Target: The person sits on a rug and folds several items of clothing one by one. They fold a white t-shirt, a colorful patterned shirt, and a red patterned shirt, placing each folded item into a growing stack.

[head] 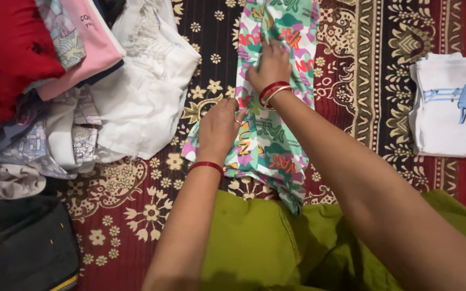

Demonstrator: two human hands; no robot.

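Two bare forearms come in from the bottom edge, with no sleeves showing on either. The left hand (219, 126), near the centre of the frame, has a single red bangle (207, 166) round its wrist and a thin ring (238, 122) on one finger. The right hand (271, 66), at about twelve o'clock from the left hand, wears several bangles (272, 90) stacked at the wrist, red ones with a pale one among them. At six o'clock the person's lap is covered by a plain olive-green garment (260, 242) with a visible seam.
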